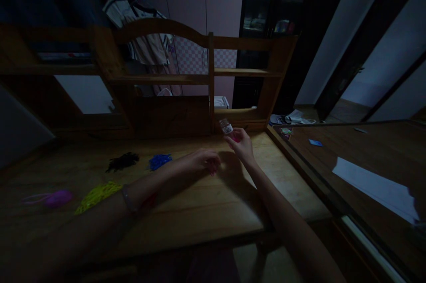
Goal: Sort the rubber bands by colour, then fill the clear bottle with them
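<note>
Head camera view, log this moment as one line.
Right hand: holds clear container | Left hand: over desk, grip unclear | Things: black pile, blue pile, yellow pile, pink object

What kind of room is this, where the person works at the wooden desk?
Probably a bedroom or a child's study corner at home: clothes hang behind the wooden desk, pink cupboard doors stand beyond, and a dark glass-fronted cabinet is beside them.
</note>
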Demonstrator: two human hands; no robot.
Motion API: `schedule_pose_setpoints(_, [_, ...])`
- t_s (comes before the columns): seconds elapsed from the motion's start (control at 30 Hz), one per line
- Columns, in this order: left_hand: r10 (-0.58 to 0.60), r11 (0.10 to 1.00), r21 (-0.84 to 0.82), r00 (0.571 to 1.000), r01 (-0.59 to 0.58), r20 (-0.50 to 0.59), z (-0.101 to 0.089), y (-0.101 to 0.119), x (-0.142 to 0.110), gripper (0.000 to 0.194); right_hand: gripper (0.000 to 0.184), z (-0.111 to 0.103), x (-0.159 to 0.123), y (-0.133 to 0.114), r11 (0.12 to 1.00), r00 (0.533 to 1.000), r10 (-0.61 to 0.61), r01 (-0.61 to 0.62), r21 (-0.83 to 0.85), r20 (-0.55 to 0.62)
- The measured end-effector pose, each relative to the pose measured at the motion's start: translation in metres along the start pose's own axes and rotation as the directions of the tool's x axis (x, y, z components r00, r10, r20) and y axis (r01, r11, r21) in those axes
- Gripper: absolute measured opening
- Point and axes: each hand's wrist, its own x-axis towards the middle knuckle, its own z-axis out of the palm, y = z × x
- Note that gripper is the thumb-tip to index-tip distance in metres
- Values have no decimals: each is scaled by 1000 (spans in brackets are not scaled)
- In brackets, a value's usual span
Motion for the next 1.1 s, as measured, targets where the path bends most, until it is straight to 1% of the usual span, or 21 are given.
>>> schedule_pose_setpoints(0.1, [8, 999, 46, 1000, -9, 23, -2, -2, 9, 18, 42, 0, 2, 4, 1000, 1000, 6, -6, 10, -13])
schedule_pose_setpoints(0.27, [48, 973, 226, 999, -52, 23, -13, -5, 5, 24, 39, 1, 4, 4, 1000, 999, 22, -21, 12, -32])
schedule_pose_setpoints(0.3, [50, 964, 259, 998, -54, 25, -14, -6, 3, 29, 39, 2, 4, 2, 1000, 999, 18, -18, 19, -30])
schedule_pose_setpoints(0.37, [16, 953, 301, 999, -27, 38, -14, -7, 2, 43, 39, 1, 3, -1, 999, 1000, 11, -9, 43, -26])
schedule_pose_setpoints(0.43, [-35, 955, 296, 997, 13, 67, -10, -8, 2, 51, 39, 1, 2, -3, 998, 1000, 10, -9, 61, -25])
schedule_pose_setpoints(0.47, [-54, 960, 280, 995, 29, 83, -7, -9, 4, 50, 39, 1, 1, -4, 998, 1000, 12, -10, 64, -25])
schedule_pose_setpoints(0.57, [-86, 973, 221, 992, 63, 96, 0, -10, 9, 37, 38, 0, 1, -4, 998, 999, 11, -9, 67, -30])
schedule_pose_setpoints(0.67, [-118, 968, 234, 986, 88, 119, 4, -7, 13, 24, 37, 0, 1, -3, 997, 999, 13, -9, 78, -45])
schedule_pose_setpoints(0.73, [-132, 960, 266, 981, 89, 146, 3, -4, 14, 21, 38, 1, 2, -1, 996, 998, 17, -12, 90, -58])
schedule_pose_setpoints(0.8, [-140, 956, 280, 977, 91, 163, 3, -2, 15, 22, 38, 2, 2, 0, 995, 998, 16, -10, 99, -63])
schedule_pose_setpoints(0.93, [-98, 950, 309, 983, 45, 158, 5, -5, 17, 18, 38, 3, 2, 2, 994, 999, 18, -12, 111, -50])
schedule_pose_setpoints(1.1, [-22, 928, 372, 988, -36, 151, 13, -19, 22, 12, 38, 3, 2, 3, 994, 998, 31, -26, 103, -46])
